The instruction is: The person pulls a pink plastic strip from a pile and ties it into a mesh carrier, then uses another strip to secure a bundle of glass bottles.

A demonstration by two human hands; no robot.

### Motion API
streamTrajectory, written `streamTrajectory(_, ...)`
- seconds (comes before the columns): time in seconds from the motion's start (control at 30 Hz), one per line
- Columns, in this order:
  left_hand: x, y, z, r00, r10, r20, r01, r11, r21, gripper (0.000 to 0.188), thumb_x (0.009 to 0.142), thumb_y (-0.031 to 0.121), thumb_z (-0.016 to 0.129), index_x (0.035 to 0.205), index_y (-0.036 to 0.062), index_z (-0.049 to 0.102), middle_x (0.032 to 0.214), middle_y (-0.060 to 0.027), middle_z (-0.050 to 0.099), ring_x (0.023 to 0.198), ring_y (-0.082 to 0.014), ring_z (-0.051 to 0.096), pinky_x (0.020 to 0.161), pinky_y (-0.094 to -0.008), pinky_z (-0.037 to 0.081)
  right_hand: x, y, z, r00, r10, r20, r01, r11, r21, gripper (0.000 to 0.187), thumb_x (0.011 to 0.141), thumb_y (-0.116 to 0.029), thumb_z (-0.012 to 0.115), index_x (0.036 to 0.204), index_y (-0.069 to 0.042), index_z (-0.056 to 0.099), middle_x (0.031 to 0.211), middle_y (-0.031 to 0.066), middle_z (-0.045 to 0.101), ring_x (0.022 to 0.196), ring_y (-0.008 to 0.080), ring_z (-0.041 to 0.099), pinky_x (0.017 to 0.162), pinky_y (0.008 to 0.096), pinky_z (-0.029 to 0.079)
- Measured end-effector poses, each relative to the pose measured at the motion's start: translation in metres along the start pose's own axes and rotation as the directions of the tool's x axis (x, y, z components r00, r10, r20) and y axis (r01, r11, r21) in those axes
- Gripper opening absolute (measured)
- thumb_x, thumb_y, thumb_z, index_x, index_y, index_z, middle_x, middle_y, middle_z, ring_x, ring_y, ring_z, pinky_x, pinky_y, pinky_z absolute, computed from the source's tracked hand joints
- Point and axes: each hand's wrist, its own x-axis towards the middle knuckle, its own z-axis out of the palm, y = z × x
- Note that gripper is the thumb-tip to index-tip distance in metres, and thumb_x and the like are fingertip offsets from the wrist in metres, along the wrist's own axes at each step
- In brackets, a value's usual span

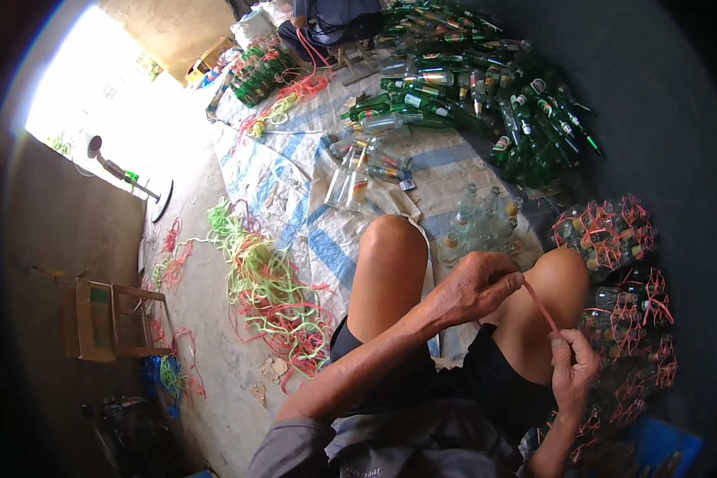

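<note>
A short stretch of pinkish-red plastic cord [540, 304] runs taut between my two hands, above my right thigh. My left hand [482, 288] is closed on its upper end, near my right knee. Lower and to the right, my right hand [573, 365] pinches the other end between thumb and fingers. Just beyond my knees, several clear glass bottles [486, 219] stand upright in a close group. To my right are bundles of bottles [605, 231] bound with pink cord.
A tangle of green and red cord [271, 279] lies left of the striped sheet [295, 183]. Green bottles [454, 80] pile up at the far right. Another person [334, 24] sits at the back. A fan [127, 171] and a wooden chair [115, 319] stand at left.
</note>
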Motion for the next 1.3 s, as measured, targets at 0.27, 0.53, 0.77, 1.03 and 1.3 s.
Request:
streamTrajectory(0.27, 0.024, 0.007, -0.017, 0.996, 0.080, 0.041, -0.084, 0.989, 0.118, 0.026, 0.096, 0.020, 0.063, 0.090, -0.0053, 0.066, 0.065, -0.0089, 0.055, 0.063, -0.0103, 0.049, 0.055, -0.0330, 0.042, 0.017, 0.000, 0.004, 0.993, -0.073, -0.089, 0.069, 0.997, -0.046, 0.014, 0.099, -0.011, 0.062, 0.093, 0.003, 0.064, 0.071, 0.0023, 0.054, 0.064, 0.0088, 0.047, 0.058, 0.0253, 0.038)
streamTrajectory(0.53, 0.052, 0.000, -0.021, 0.979, 0.202, 0.037, -0.205, 0.948, 0.243, 0.022, 0.091, 0.016, 0.062, 0.087, -0.0051, 0.067, 0.067, -0.0148, 0.060, 0.057, -0.0170, 0.053, 0.055, -0.0362, 0.044, 0.028, 0.003, 0.013, 0.968, -0.198, -0.154, 0.170, 0.970, -0.176, 0.015, 0.099, -0.011, 0.061, 0.094, 0.002, 0.065, 0.076, 0.0074, 0.063, 0.067, 0.0147, 0.057, 0.062, 0.0289, 0.045)
streamTrajectory(0.77, 0.074, -0.007, -0.020, 0.970, 0.217, 0.105, -0.238, 0.934, 0.267, 0.019, 0.087, 0.016, 0.063, 0.088, -0.0016, 0.070, 0.075, -0.0191, 0.066, 0.066, -0.0329, 0.064, 0.062, -0.0416, 0.049, 0.029, 0.007, 0.025, 0.940, -0.256, -0.224, 0.201, 0.950, -0.238, 0.014, 0.097, -0.009, 0.061, 0.094, 0.003, 0.065, 0.077, 0.0111, 0.064, 0.068, 0.0212, 0.059, 0.064, 0.0316, 0.047)
streamTrajectory(1.03, 0.095, -0.027, -0.002, 0.952, 0.277, 0.131, -0.304, 0.906, 0.296, 0.019, 0.084, 0.018, 0.064, 0.088, 0.0002, 0.070, 0.082, -0.0207, 0.067, 0.076, -0.0407, 0.065, 0.066, -0.0451, 0.051, 0.027, 0.017, 0.032, 0.894, -0.350, -0.279, 0.234, 0.897, -0.376, 0.007, 0.095, -0.003, 0.060, 0.094, 0.003, 0.064, 0.079, 0.0119, 0.063, 0.067, 0.0241, 0.060, 0.063, 0.0321, 0.047)
streamTrajectory(1.3, 0.081, -0.027, 0.018, 0.967, 0.245, 0.069, -0.254, 0.923, 0.289, 0.019, 0.086, 0.019, 0.065, 0.086, 0.0004, 0.067, 0.078, -0.0221, 0.064, 0.076, -0.0437, 0.064, 0.066, -0.0485, 0.050, 0.028, 0.016, 0.039, 0.848, -0.421, -0.322, 0.255, 0.857, -0.448, 0.010, 0.096, -0.003, 0.060, 0.092, 0.005, 0.065, 0.077, 0.0122, 0.063, 0.065, 0.0238, 0.062, 0.060, 0.0312, 0.048)
